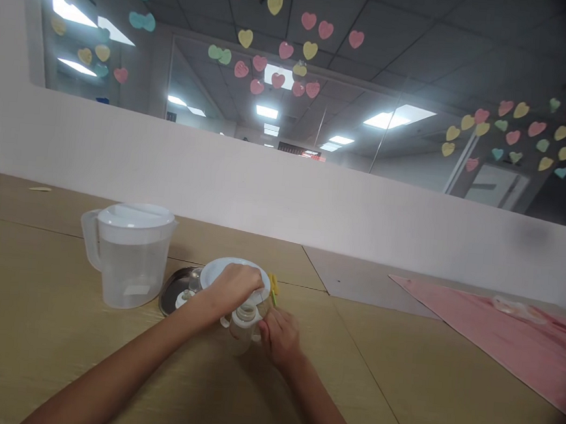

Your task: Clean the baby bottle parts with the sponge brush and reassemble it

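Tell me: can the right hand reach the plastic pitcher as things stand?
Probably not directly: the glass bottle and left forearm lie between the right hand and the plastic pitcher.

No writing could be read anywhere in the view. The glass bottle (243, 333) and the plastic pitcher (128, 272) on the counter (36, 297) showed no legible label, and the paper hearts (245, 38) on the glass partition (291, 108) bore no readable marks. A dark panel (295, 148) at the far end of the room was too small and blurred to make out.
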Demonstrator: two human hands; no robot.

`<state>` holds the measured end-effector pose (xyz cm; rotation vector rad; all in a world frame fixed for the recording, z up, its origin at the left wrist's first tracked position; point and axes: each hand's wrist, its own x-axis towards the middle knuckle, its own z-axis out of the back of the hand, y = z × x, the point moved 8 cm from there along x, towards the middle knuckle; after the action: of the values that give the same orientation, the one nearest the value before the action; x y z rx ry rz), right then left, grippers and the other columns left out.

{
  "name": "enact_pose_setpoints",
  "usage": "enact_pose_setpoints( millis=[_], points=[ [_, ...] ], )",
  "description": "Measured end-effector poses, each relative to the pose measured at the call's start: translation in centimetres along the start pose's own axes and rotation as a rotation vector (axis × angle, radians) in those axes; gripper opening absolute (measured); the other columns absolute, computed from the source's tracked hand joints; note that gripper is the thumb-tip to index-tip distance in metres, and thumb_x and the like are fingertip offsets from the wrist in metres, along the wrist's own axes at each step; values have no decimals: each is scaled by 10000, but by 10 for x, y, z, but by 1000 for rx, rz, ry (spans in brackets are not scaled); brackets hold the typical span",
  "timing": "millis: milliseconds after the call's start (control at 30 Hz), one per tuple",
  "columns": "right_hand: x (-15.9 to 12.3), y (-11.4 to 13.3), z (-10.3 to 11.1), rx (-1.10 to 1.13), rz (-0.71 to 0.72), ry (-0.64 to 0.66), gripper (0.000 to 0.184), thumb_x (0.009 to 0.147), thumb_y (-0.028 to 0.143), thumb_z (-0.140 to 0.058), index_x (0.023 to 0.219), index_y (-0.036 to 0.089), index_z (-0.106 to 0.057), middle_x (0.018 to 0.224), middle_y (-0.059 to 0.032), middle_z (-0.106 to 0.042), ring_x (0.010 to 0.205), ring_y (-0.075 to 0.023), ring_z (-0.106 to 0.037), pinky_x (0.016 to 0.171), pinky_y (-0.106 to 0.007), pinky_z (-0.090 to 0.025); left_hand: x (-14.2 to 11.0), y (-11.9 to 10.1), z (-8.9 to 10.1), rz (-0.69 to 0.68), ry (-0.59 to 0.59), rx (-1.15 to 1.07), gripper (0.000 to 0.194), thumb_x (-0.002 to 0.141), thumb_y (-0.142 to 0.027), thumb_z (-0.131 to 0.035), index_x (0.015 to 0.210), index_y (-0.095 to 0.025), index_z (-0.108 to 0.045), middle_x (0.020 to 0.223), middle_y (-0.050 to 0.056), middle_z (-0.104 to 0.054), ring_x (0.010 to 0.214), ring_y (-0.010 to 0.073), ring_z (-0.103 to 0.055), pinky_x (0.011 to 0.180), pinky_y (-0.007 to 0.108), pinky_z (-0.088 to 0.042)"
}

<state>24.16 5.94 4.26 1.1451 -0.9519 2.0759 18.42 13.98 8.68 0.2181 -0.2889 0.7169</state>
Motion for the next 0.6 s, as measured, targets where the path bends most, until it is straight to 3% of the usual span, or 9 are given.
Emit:
enact_pose_setpoints(
  millis=[300,467,600],
  points=[
    [-5,4,-4,-62,37,2,354,969,164,-259,663,188,-436,547,18,-432,502,-120,-373,467,-255,-289,-6,-15,14,-35,26,23,176,760,-61,-527,782,-175,-659,848,53,-681,775,177,-623,572,231,-386],
    [-5,-7,-4,-79,-64,7,332,971,149,-256,707,174,-454,559,21,-451,489,-106,-410,465,-247,-294,-8,-27,8,-13,149,30,146,682,-63,-611,788,-143,-670,806,93,-681,733,221,-633,590,261,-433],
    [-5,-12,-7,-88,-82,40,342,973,160,-284,677,173,-453,537,33,-427,463,-92,-404,462,-244,-276,-5,-25,3,17,134,29,160,695,-65,-585,796,-150,-676,823,101,-688,737,224,-639,584,257,-425]
  ],
)
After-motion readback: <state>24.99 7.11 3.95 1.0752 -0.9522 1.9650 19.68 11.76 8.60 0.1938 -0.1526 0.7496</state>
